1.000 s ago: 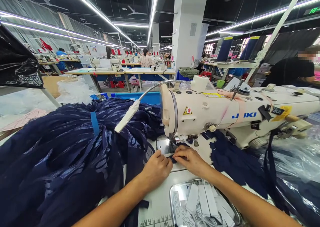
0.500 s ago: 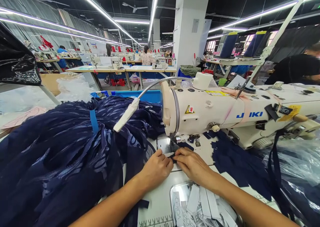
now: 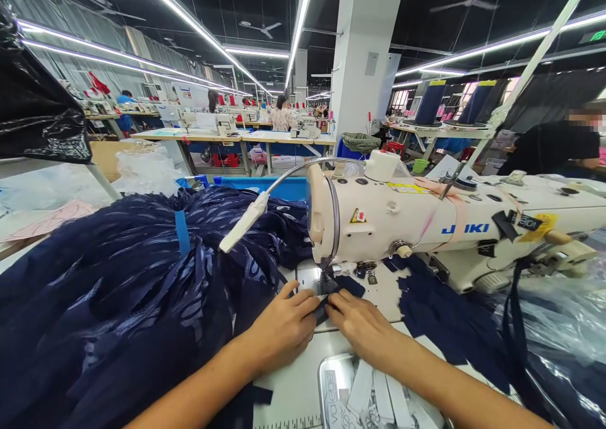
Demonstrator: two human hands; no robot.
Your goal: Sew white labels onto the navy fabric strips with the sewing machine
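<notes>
A cream sewing machine (image 3: 426,227) stands across the table. Both my hands rest just in front of its needle (image 3: 326,271). My left hand (image 3: 279,325) lies with fingers curled and pressed on a small navy fabric piece (image 3: 331,293). My right hand (image 3: 362,328) pinches the same piece from the right, fingertips meeting the left hand's. The piece runs under the presser foot. A big heap of navy patterned fabric (image 3: 123,290) fills the table's left side, beside my left forearm.
A metal tray of white labels (image 3: 369,394) sits near the front edge under my right forearm. More navy fabric (image 3: 454,315) and clear plastic (image 3: 563,303) lie to the right. A gooseneck lamp (image 3: 246,221) hangs over the heap. A person in black (image 3: 549,148) sits at far right.
Both hands have slid slightly toward me and left, still holding the navy piece at the needle. The camera has tilted a little.
</notes>
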